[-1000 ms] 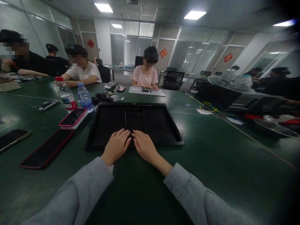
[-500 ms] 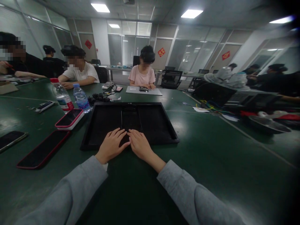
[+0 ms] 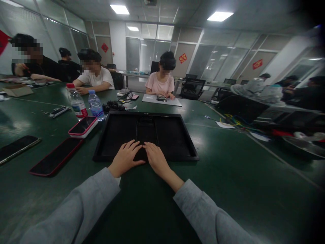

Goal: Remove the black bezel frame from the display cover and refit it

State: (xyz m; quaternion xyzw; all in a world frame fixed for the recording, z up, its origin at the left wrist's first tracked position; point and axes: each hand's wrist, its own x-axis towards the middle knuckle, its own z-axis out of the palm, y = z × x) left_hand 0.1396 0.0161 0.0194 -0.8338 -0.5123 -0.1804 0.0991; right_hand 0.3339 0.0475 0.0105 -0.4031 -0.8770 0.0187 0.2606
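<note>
A flat black monitor back panel (image 3: 172,135) lies face down on the green table (image 3: 228,176) in front of me. My left hand (image 3: 126,158) and my right hand (image 3: 156,158) rest side by side on its near edge, at the middle. Both hands lie flat with fingers stretched out and hold nothing. Their fingertips almost touch over the panel's central recess. Grey sleeves cover both my forearms.
Left of the panel lie a red-cased phone (image 3: 56,156), a pink-cased phone (image 3: 83,126), another phone (image 3: 17,146) and two water bottles (image 3: 77,105). Cables (image 3: 115,105) sit behind the panel. Other people sit across the table; loose wires (image 3: 233,121) lie at right.
My hands have stayed on the panel's near edge, the left thumb spreading slightly. Only the view has shifted a little with my head.
</note>
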